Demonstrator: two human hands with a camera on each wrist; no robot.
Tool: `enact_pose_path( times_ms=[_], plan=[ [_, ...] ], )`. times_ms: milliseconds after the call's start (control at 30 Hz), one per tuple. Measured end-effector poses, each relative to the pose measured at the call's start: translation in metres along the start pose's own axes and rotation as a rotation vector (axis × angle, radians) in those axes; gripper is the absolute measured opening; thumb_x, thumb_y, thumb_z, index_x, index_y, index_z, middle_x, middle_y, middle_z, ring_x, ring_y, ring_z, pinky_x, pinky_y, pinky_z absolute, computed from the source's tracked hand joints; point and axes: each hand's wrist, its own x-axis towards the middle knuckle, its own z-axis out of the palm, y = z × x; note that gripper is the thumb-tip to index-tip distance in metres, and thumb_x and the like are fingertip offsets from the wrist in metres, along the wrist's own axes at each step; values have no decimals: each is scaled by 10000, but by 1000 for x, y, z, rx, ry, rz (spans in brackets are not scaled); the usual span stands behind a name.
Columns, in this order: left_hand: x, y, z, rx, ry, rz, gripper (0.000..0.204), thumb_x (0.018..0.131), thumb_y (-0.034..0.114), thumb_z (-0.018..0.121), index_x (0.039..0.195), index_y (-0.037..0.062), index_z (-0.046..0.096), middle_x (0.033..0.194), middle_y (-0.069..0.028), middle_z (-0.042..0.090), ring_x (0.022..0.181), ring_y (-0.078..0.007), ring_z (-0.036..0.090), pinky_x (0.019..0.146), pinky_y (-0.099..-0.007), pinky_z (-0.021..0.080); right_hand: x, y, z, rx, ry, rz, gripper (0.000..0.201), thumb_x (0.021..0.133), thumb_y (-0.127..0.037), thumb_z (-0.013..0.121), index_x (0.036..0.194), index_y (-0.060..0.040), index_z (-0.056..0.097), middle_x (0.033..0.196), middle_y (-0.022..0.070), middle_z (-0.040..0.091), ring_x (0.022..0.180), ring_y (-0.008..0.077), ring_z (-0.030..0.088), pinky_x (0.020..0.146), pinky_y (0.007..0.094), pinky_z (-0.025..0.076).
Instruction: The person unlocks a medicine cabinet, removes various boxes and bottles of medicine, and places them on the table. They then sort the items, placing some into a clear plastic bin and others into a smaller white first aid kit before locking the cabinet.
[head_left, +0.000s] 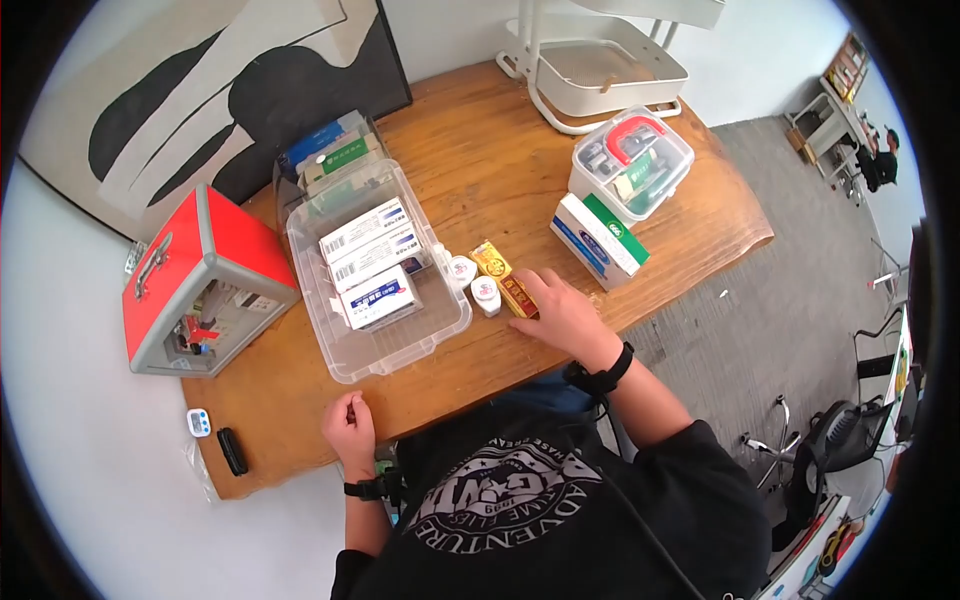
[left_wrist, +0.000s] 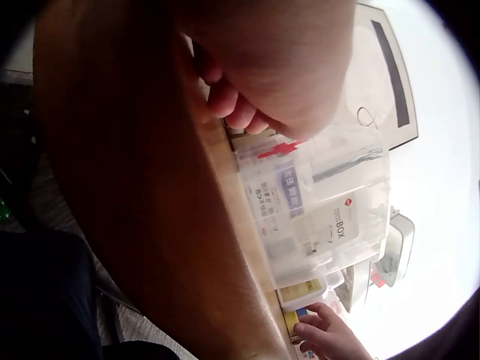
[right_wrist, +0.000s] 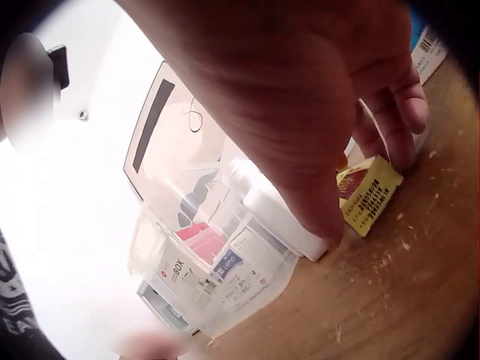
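Observation:
My right hand [head_left: 565,315] spans the near end of a small yellow-and-brown carton [head_left: 517,296] lying on the table, thumb on one side and fingers on the other. The carton's printed yellow end [right_wrist: 371,196] shows beside the thumb in the right wrist view. Two white bottles, one of them [head_left: 486,296] close to the thumb, stand left of the carton. A clear plastic bin [head_left: 440,335] holds several white medicine boxes [head_left: 375,245]. Loosely curled and holding nothing, my left hand [head_left: 350,428] rests by the table's front edge.
Behind the right hand, a white-and-green box [head_left: 600,240] leans by a lidded clear case [head_left: 660,150] with a red handle. A red-and-grey first-aid cabinet [head_left: 245,245] stands at left. A white cart [head_left: 610,90] is at the back; a small timer [head_left: 199,422] lies front left.

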Motion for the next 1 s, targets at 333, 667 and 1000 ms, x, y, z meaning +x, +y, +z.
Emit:
enact_pose_path(
  times_ms=[333, 667, 1000],
  plan=[
    [-2, -5, 2, -16, 56, 43, 90, 952, 57, 692, 959, -1, 761, 814, -71, 695, 679, -145, 609, 624, -293, 491, -27, 21, 9, 332, 198, 176, 579, 897, -204, 796, 1400, -42, 558, 1160, 283, 679, 1030, 460, 685, 888, 489, 572],
    [-4, -2, 0, -51, 32, 16, 93, 955, 52, 698, 978, -7, 765, 816, -72, 686, 675, -144, 610, 629, -282, 494, -24, 19, 4, 269, 186, 193, 599, 897, -218, 824, 1414, -48, 574, 1184, 232, 661, 1045, 379, 688, 885, 441, 577],
    [-4, -8, 1, -136, 11, -38, 94, 958, 55, 694, 978, -3, 765, 826, -72, 689, 699, -142, 606, 632, -282, 483, -32, 14, -43, 2, 604, 92, 404, 907, -151, 799, 1274, -27, 682, 1175, 161, 674, 1055, 316, 651, 898, 403, 544]
  ],
)
